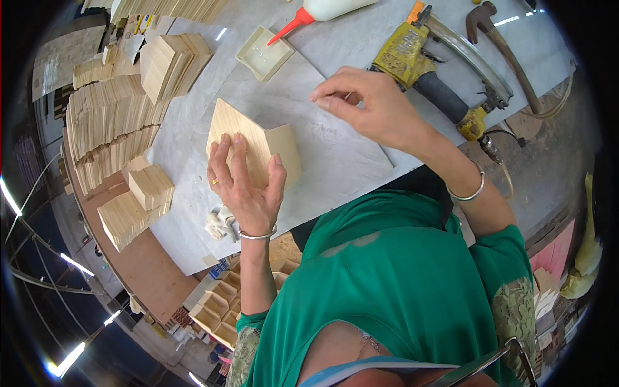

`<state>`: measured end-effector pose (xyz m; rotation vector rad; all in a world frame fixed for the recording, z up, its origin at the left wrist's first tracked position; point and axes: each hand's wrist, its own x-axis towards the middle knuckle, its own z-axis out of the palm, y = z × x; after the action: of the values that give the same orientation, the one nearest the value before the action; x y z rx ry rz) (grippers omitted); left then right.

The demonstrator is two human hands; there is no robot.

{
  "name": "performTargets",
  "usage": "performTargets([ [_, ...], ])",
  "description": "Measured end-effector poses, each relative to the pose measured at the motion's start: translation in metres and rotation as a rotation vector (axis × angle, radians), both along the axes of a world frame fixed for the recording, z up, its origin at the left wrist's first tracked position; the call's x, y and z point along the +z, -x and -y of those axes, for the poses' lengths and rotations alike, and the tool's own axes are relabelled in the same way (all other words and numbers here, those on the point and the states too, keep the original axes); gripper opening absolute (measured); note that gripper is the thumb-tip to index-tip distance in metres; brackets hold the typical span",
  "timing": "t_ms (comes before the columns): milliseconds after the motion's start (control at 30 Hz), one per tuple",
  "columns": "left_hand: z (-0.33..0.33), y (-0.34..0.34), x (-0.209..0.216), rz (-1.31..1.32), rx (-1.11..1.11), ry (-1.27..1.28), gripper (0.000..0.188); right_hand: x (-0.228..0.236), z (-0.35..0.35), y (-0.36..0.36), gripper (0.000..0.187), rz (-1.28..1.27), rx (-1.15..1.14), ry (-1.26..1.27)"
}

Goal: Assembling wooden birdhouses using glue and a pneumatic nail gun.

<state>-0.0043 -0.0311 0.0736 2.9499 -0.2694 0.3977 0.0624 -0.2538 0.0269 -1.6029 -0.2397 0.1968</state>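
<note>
My left hand (244, 187) lies over a small pale wooden box piece (255, 145), fingers on its pointed panel and thumb along its right side. It steadies the piece on the grey work surface (335, 164). To the right, raised above the surface, my right hand (371, 103) has its thumb and forefinger brought together. Whatever may be between those fingertips is too small to make out. Just beyond that hand lies a yellow and black nail gun (412, 61). A shallow square dish (264, 55) holding whitish glue sits past the wooden piece, with a white glue bottle's (329, 9) red nozzle tip over it.
Stacks of thin wooden panels (106, 116) line the left side, with smaller stacks (138, 200) nearer me. A hammer (503, 55) lies at the far right beside the nail gun's air hose (506, 171). A crumpled white cloth (221, 222) is by my left wrist. Wooden compartments (219, 306) stand below the table edge.
</note>
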Motion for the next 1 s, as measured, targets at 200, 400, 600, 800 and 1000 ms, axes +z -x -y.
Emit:
performTargets([
  [200,0.000,-0.005,-0.003,0.028,-0.037,0.017,0.051,-0.012,-0.044,-0.001,0.015,0.122,0.072,-0.023],
  [400,-0.001,-0.002,-0.004,0.048,-0.024,0.007,0.051,-0.008,-0.064,-0.003,0.011,0.074,0.078,-0.081],
  [600,0.004,-0.004,-0.004,0.043,-0.026,0.000,0.052,-0.009,-0.060,-0.006,0.010,0.079,0.082,-0.071],
  [800,-0.003,-0.004,-0.009,0.089,-0.026,0.014,0.053,0.016,-0.015,0.003,0.010,0.327,-0.066,0.228],
  [1000,-0.002,-0.002,-0.014,0.144,0.034,0.045,0.055,0.027,0.092,0.034,0.058,0.380,-0.178,1.113],
])
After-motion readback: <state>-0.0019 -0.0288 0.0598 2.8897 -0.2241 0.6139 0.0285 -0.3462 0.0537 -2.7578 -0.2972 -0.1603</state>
